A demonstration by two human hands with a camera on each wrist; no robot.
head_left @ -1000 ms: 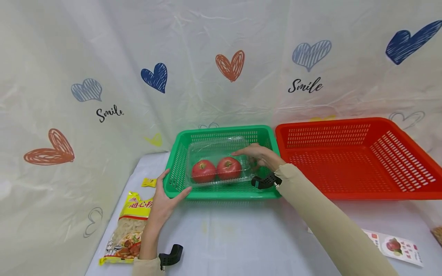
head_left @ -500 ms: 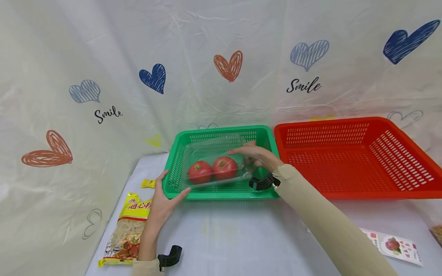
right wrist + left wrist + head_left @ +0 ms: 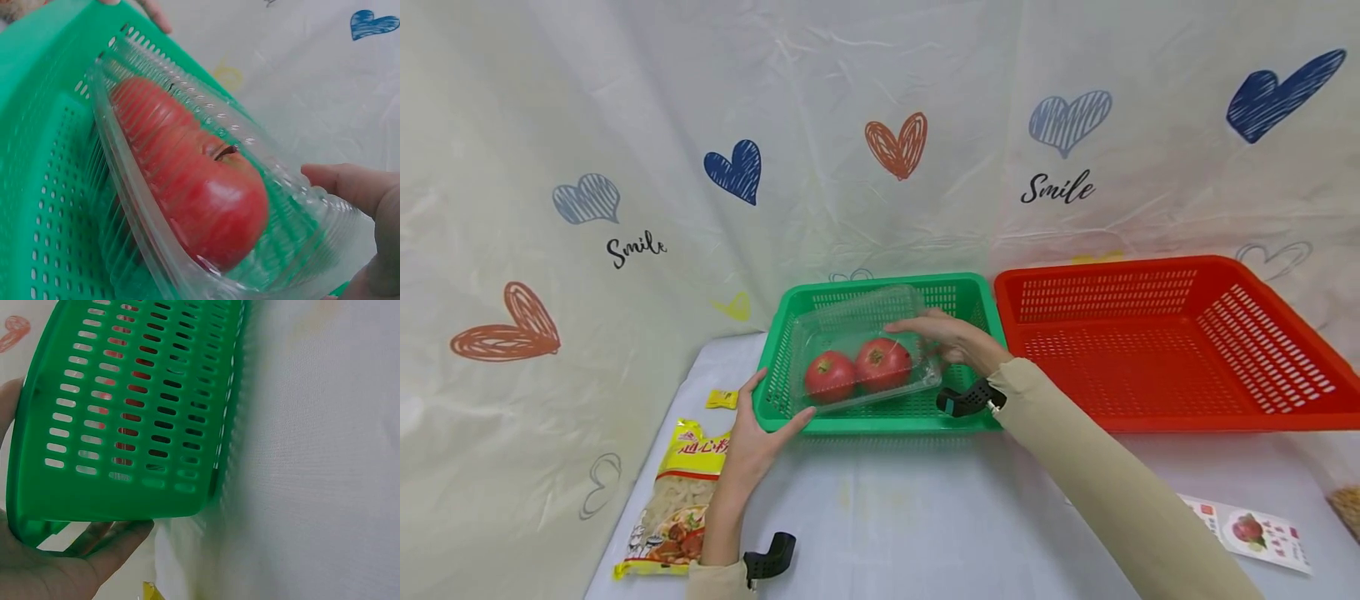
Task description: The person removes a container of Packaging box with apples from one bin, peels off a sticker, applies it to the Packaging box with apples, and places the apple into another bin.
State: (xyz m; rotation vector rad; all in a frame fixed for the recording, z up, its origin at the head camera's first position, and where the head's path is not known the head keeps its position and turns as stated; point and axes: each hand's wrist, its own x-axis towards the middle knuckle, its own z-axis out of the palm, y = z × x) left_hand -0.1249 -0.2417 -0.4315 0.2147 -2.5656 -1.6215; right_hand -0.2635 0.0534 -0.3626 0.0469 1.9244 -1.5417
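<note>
A clear plastic box (image 3: 850, 327) holding two red apples (image 3: 883, 364) is inside the green basket (image 3: 880, 425). My right hand (image 3: 951, 337) holds the box's right end, its thumb and fingers on the clear wall in the right wrist view. The box sits askew, its left end nearer the basket's front. Around the basket's front left corner lies my left hand (image 3: 756, 442), thumb on the front and fingers along the left side. The left wrist view shows this hand (image 3: 69, 569) holding the rim, with fingers against the outer wall.
A red basket (image 3: 1120, 358) adjoins the green one on the right. A yellow bag of pasta (image 3: 681, 500) and a small yellow packet (image 3: 722, 399) lie at the left. A printed card (image 3: 1255, 533) lies at the right front, partly behind the right sleeve. A heart-patterned sheet hangs behind.
The right hand has shifted the clear box with its apples leftward in the green basket, and the box has turned slightly. The left hand has stayed at the basket corner.
</note>
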